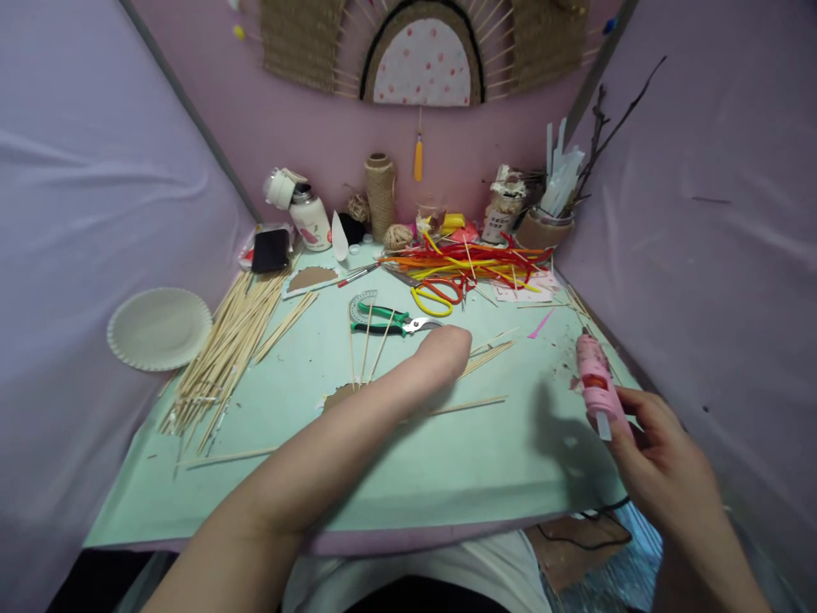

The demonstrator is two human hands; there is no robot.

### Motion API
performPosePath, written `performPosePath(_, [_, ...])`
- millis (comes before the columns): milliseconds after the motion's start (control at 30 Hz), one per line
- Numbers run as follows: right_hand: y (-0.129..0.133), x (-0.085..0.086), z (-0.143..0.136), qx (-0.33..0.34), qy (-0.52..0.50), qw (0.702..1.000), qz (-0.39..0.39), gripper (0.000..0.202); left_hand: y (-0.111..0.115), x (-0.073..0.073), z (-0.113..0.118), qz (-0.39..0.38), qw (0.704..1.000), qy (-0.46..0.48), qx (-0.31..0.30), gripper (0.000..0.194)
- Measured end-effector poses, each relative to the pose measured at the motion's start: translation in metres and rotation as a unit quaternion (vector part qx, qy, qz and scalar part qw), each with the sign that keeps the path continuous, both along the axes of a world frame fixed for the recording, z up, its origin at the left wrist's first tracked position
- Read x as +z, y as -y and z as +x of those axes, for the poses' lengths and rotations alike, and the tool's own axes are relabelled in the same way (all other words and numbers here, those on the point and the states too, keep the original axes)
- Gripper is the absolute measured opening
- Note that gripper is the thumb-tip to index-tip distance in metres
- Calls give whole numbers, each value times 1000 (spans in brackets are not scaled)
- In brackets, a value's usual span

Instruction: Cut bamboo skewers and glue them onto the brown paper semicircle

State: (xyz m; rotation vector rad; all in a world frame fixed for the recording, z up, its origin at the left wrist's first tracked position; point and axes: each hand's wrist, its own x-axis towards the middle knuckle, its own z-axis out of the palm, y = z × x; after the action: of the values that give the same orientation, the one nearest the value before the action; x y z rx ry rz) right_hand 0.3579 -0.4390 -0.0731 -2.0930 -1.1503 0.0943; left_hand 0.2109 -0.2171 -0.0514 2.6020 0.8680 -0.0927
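On the right, my right hand (667, 451) is wrapped round a pink hot glue gun (595, 375), its nozzle pointing away from me and a clear glue stick poking out of its back end. My left hand (448, 347) reaches across the middle of the table beside a small group of thin wooden sticks (488, 359); its fingers are hidden behind the back of the hand. Partly covered by my left forearm lies a piece of brown cardboard (338, 396) with several sticks (365, 345) fanning out from it. Green-handled cutting pliers (386, 320) lie just beyond.
Many wooden sticks (233, 349) are heaped on the left, near a white paper plate (159, 329). Scissors (440, 295) and red and yellow pipe cleaners (472, 261) lie farther back. A twine spool (381, 200), a white bottle (311, 219) and a jar (545, 232) line the back.
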Motion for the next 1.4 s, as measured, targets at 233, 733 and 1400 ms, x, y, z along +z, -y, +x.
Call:
performPosePath(233, [-10,-3,-32,21,-196,980,25,35,-15,14,-41,-56,967,225,111,9])
performPosePath(733, [-67,18,-136,191,-438,870,-124,51,-15,1,-170,-168,595,715,327,19])
performPosePath(1400, [-75,9,-153,221,-289,905,-218,52,-9,5,-182,-164,581,725,331,12])
